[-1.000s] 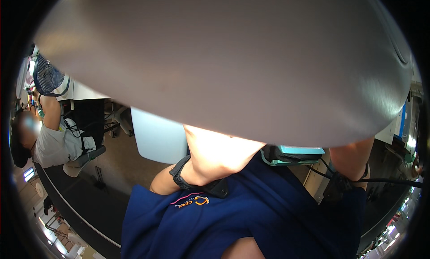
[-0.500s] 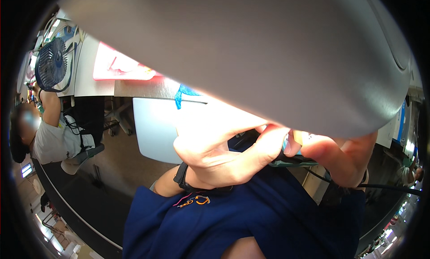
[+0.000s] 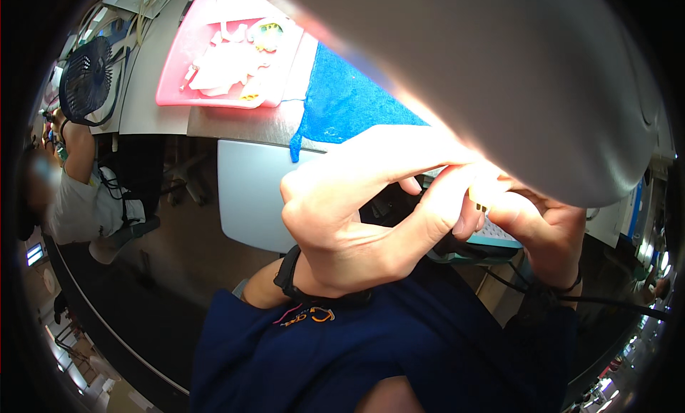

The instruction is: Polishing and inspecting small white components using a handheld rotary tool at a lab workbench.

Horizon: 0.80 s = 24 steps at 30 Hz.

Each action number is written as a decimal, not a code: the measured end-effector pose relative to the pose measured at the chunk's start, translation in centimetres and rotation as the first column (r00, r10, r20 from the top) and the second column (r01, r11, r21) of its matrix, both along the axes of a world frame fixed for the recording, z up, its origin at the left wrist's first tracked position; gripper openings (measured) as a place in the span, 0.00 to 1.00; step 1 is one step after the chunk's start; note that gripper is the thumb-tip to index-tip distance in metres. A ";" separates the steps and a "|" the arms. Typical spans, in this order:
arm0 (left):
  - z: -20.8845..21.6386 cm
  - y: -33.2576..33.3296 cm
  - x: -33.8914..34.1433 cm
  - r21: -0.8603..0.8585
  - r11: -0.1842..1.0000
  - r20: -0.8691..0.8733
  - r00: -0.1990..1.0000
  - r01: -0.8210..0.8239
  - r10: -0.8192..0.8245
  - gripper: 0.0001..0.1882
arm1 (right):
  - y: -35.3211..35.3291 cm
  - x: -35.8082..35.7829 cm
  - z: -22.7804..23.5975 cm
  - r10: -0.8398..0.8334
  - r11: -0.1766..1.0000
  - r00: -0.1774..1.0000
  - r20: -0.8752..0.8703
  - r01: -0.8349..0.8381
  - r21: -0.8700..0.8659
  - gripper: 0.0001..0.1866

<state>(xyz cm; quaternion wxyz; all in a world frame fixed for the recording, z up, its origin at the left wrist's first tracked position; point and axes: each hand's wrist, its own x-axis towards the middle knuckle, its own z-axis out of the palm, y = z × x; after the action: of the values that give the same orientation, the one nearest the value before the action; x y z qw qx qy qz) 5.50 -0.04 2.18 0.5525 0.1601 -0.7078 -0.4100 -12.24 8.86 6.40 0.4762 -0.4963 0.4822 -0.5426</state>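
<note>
My left hand (image 3: 357,227), with a black band at the wrist, is raised close to the camera. Its fingers stretch right and its thumb presses against them. My right hand (image 3: 546,231) meets it from the right with curled fingers. Both pinch a small pale piece (image 3: 482,207) where the fingertips touch. Just below the hands lies a dark device with a teal edge (image 3: 492,243), mostly hidden. A large blurred grey shape (image 3: 514,77) close to the camera covers the upper right.
A pink tray (image 3: 175,70) with white scraps sits on a grey table (image 3: 153,92), next to a blue cloth (image 3: 342,106). A black fan (image 3: 85,74) stands at the upper left. Another person (image 3: 71,192) sits at the left. A pale panel (image 3: 246,192) hangs below the table.
The grey shape has slid up and right, uncovering the table, tray and cloth. Both hands have come up into view and closed together at the fingertips.
</note>
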 end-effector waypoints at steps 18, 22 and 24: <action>0.6 0.4 1.4 0.202 0.979 0.129 0.991 -0.003 -0.024 0.11 | -0.1 0.3 -0.1 -0.015 0.992 0.997 -0.072 0.024 0.123 0.04; 0.7 0.4 1.3 0.166 0.986 0.151 0.989 -0.030 0.005 0.11 | 0.0 0.5 -0.1 -0.032 0.988 0.998 -0.061 0.041 0.147 0.04; 0.7 0.3 1.2 0.148 0.989 0.172 0.985 -0.018 -0.008 0.11 | 0.2 0.6 -0.1 -0.066 0.989 0.991 -0.113 0.080 0.125 0.05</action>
<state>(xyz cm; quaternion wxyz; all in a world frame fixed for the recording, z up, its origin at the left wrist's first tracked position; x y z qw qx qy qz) 6.72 0.31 2.91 0.4768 0.2375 -0.7198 -0.4451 -11.63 9.04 6.27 0.4601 -0.4752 0.5593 -0.4997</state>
